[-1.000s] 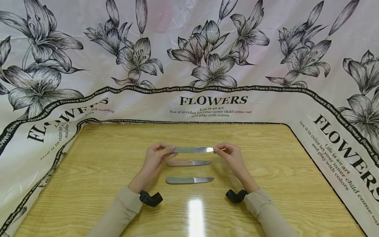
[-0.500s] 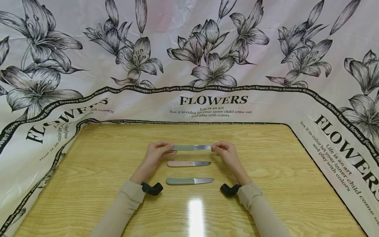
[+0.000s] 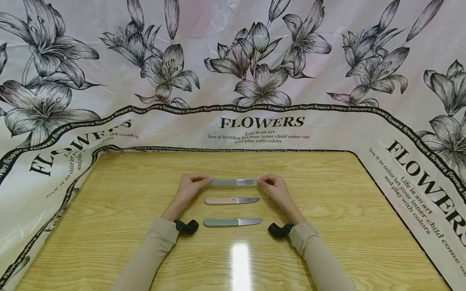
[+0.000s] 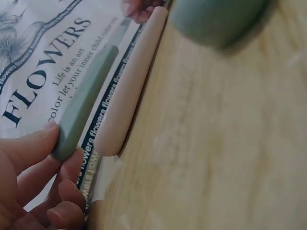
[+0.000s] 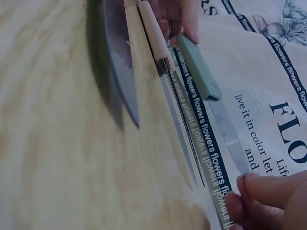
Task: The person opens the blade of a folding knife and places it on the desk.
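Note:
Between both hands a knife with a green handle (image 3: 223, 182) lies level, its blade pointing right. My left hand (image 3: 191, 186) pinches the handle's end; thumb and fingers show on it in the left wrist view. The tip of the blade (image 5: 228, 129) is pinched by my right hand (image 3: 274, 189). Just nearer than the held knife, a pink-handled knife (image 3: 221, 201) rests on the table. Closer still lies a second green-handled knife (image 3: 222, 222), parallel to it, blade also to the right. Neither hand touches these two.
The wooden table (image 3: 120, 210) is bordered at the back and sides by a white cloth (image 3: 174, 129) printed with flowers and lettering. A black wrist camera (image 3: 187, 227) sits on the left wrist, another black camera (image 3: 280, 230) on the right.
The held knife has shifted slightly left, and its blade face has turned. The right hand has moved a little left with it. The two lying knives stay in place.

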`<state>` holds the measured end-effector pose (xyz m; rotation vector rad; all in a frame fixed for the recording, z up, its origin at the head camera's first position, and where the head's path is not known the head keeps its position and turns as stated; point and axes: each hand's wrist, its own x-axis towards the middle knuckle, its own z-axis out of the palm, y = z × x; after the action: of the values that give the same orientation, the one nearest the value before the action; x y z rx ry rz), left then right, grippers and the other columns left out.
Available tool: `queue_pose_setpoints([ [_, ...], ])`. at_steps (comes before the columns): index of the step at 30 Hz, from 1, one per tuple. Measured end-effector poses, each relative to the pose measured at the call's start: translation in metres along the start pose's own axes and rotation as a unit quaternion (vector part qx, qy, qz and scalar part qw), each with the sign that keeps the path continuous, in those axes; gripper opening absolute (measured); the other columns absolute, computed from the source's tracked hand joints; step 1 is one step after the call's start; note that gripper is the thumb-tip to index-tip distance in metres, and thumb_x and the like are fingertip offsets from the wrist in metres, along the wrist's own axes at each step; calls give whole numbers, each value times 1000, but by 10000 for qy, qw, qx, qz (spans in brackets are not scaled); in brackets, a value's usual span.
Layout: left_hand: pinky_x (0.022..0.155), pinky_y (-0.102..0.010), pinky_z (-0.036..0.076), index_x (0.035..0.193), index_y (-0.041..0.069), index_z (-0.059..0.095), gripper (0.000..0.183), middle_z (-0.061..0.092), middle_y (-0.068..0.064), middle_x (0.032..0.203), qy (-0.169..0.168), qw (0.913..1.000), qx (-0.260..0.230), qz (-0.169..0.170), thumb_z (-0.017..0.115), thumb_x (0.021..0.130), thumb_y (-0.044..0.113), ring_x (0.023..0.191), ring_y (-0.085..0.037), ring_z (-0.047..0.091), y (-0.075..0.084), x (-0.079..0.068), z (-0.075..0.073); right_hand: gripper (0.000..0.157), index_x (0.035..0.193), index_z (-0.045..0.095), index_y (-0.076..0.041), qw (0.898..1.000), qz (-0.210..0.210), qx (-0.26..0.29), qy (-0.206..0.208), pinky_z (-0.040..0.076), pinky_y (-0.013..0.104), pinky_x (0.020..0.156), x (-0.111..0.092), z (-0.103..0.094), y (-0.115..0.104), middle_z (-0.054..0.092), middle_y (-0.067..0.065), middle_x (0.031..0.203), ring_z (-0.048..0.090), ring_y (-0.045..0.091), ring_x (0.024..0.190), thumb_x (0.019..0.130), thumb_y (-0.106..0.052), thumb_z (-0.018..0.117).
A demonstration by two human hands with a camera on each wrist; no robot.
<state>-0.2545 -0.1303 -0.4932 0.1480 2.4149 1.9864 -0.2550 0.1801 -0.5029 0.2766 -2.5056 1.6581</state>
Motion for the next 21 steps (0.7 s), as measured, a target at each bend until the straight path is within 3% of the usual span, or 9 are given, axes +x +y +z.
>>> queue_pose_setpoints([
  [4,88,-37,53,106,5,77,23,73,-10,106,-38,9994,343,84,76,90,22,102,-24,65,-4,3,0,9,90,74,-2,9975,-307,-629,8,46,26,71,3,1,4,70,9,92,57,17,82,94,-9,69],
  [7,92,-41,52,106,5,78,23,73,-11,108,-21,9979,611,208,76,90,22,105,-28,65,-6,6,0,7,88,74,-3,9946,-506,-903,32,45,29,71,5,1,6,68,8,90,54,18,80,92,-8,71],
  [14,82,-39,51,100,8,80,19,70,-8,98,158,9909,1201,591,76,90,23,92,-25,62,-10,9,1,8,85,73,-3,9879,-915,-1252,21,43,33,73,8,3,7,62,9,89,52,21,81,90,-10,74],
  [21,73,-35,50,98,9,81,17,71,-7,93,240,9865,1378,846,77,89,23,86,-23,62,-10,10,1,9,85,72,-5,9864,-849,-1409,56,41,32,70,8,5,8,57,10,92,49,22,81,89,-13,76],
])
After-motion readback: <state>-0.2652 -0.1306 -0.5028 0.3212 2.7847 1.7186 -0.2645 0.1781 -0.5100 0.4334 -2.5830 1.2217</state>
